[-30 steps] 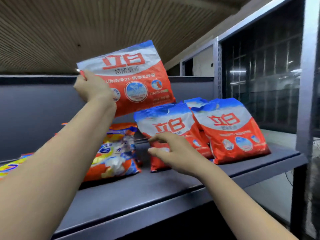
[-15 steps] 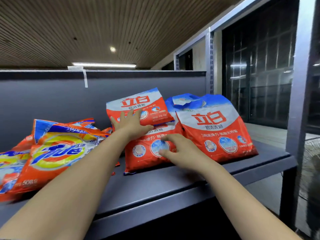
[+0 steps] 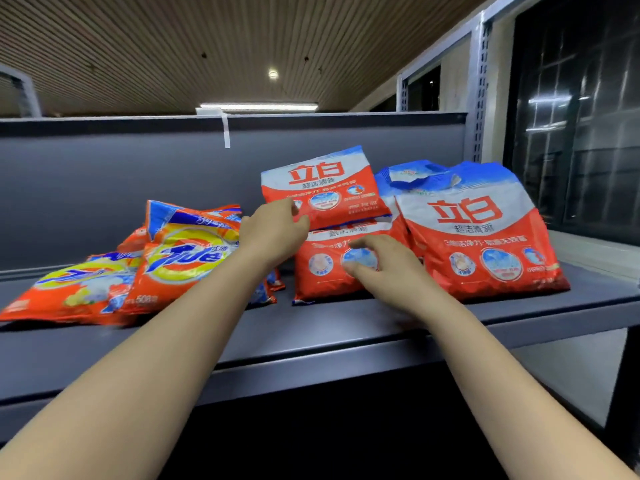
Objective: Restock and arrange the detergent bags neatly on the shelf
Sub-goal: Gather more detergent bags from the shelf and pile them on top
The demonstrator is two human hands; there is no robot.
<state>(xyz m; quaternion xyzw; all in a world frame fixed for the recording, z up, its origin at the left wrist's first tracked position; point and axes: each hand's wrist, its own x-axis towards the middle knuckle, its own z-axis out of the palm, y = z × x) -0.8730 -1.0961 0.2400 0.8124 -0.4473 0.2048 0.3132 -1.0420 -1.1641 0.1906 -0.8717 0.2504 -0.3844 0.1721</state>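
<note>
A small red-and-white detergent bag (image 3: 325, 188) lies tilted on top of a larger red bag (image 3: 329, 268) on the grey shelf (image 3: 311, 334). My left hand (image 3: 273, 233) is at the small bag's lower left corner, fingertips touching its edge. My right hand (image 3: 384, 268) rests on the front of the larger bag under it, fingers relaxed and spread. A big red-and-white bag (image 3: 481, 237) leans upright to the right, with another blue-topped bag (image 3: 408, 173) behind it.
Orange Tide bags (image 3: 187, 254) lie in a loose heap on the shelf's left part, one (image 3: 69, 289) flat near the front edge. A dark back panel (image 3: 138, 174) closes the shelf behind. A metal upright (image 3: 479, 91) stands at the right.
My left hand brought the small bag down from the air onto the larger bag, then slid back to its lower left corner. The right hand stayed on the larger bag.
</note>
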